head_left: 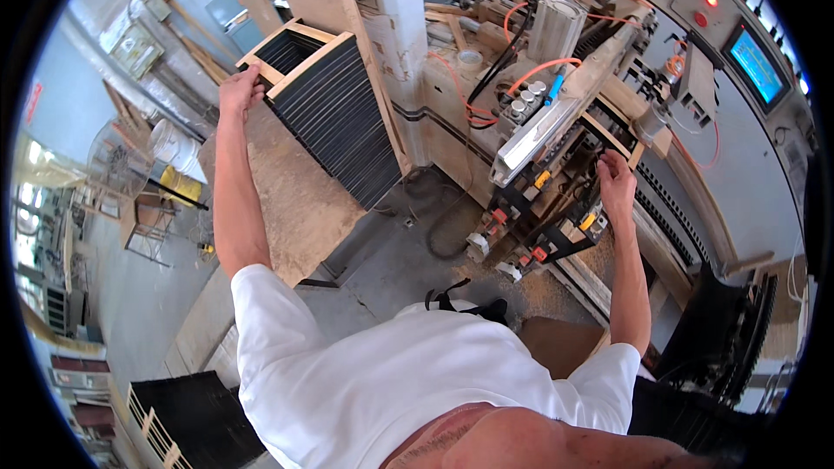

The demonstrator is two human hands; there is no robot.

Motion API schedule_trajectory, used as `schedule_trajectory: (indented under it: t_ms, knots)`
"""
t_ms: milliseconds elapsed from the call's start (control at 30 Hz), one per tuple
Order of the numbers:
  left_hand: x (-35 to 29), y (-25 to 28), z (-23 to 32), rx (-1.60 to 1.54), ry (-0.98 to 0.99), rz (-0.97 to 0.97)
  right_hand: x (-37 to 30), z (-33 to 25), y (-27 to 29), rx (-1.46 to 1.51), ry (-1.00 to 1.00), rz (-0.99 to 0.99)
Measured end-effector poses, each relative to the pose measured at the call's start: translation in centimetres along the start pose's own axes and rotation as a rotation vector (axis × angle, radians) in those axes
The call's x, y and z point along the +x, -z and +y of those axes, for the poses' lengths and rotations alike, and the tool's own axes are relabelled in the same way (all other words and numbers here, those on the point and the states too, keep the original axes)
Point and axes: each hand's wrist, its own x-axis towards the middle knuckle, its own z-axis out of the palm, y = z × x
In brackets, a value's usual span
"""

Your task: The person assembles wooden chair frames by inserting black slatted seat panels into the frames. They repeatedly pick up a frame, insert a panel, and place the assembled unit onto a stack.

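Note:
On the left, a tall stack of black-sided wooden frames (334,113) stands on a worn board-topped table. My left hand (241,91) is closed at the near left corner of the pale top frame (276,78), fingertips on its wood. To the right, my right hand (615,172) reaches into a machine (556,148) with a metal beam and black clamp parts. Its fingers are bent together beside a dark frame-like piece (599,135) in the machine. What they pinch, if anything, is hidden.
The board-topped table (300,195) lies below my left arm. Orange air hoses (543,74) loop over the machine. A control panel with a lit blue screen (756,63) is at the far right. Black slatted pieces (708,326) stand at lower right, and sawdust lies below the machine.

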Motion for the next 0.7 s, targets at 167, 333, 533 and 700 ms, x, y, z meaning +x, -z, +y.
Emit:
schedule_trajectory:
  t_ms: [167, 333, 533, 700]
  knots:
    - [-1.6, 1.0, -2.2, -0.153, -0.424, 0.205, -4.5, -1.8, 4.4, -0.058, -0.058, 0.068]
    - [-18.0, -4.8, -0.1, -0.300, -0.579, 0.332, -7.6, -7.4, 14.4, -0.366, 0.027, 0.223]
    - [-33.0, -19.3, -9.3, -0.459, -0.248, -0.721, -8.0, -20.2, 29.4, -1.202, 0.214, 0.331]
    - [-40.0, -26.5, -16.0, -0.247, -0.027, -1.408, -15.4, -30.5, 47.0, -1.831, 0.071, 0.797]
